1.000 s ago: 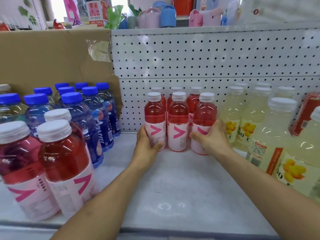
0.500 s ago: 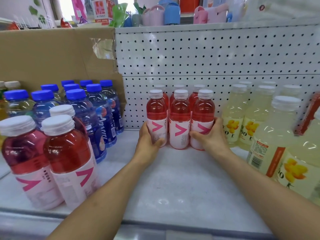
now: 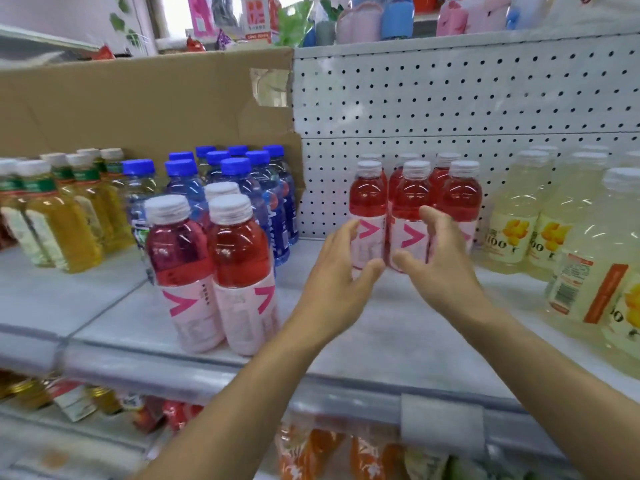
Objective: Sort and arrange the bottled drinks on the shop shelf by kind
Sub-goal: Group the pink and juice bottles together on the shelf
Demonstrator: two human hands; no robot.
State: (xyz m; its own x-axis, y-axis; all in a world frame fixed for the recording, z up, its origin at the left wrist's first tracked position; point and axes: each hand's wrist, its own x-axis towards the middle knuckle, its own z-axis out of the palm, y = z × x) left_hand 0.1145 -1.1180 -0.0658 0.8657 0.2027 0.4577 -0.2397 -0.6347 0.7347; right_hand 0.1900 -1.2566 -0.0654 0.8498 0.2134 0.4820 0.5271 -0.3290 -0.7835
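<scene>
A block of several red drink bottles [image 3: 412, 195] with white caps and pink labels stands at the back of the white shelf [image 3: 381, 341], against the pegboard. My left hand [image 3: 337, 275] hovers in front of the leftmost front bottle, fingers apart, just off its label. In front of the middle and right bottles is my right hand [image 3: 438, 268], also spread and gripping nothing. Two or three more red bottles of the same kind [image 3: 239, 265] stand apart at the front left, near the shelf edge.
Blue-capped bottles [image 3: 242, 181] cluster behind the front red pair, with amber tea bottles [image 3: 62, 230] further left. Pale yellow bottles [image 3: 512, 220] fill the right side up to the front edge. Cardboard [image 3: 138, 105] backs the left half. Packaged goods [image 3: 311, 452] lie on the shelf below.
Both hands have come off the sides of the red bottle block and drawn back a little with fingers spread. The view has swung left, showing the amber bottles.
</scene>
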